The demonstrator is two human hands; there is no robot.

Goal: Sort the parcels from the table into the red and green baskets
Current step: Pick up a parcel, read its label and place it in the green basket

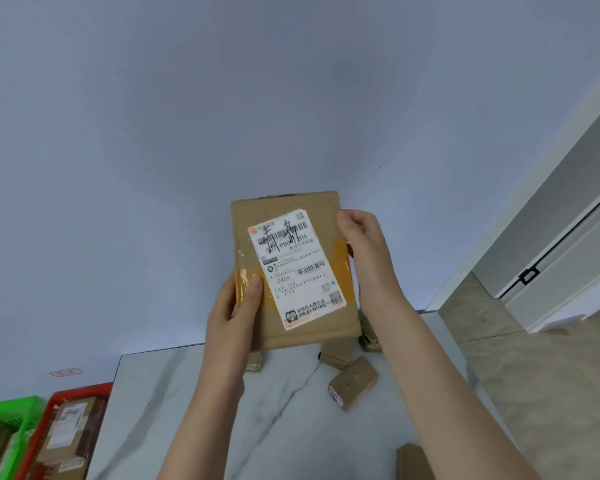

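A flat brown cardboard parcel with a white shipping label and yellow tape is held upright above the marble table. My left hand grips its lower left edge, thumb on the tape. My right hand grips its upper right edge. At the bottom left stands the red basket with a labelled cardboard parcel inside. The green basket sits to its left, partly cut off.
A small brown parcel lies on the table's right part. More brown parcels sit behind it, partly hidden by the held one. Another parcel's corner shows at the bottom edge. A white door frame stands at the right.
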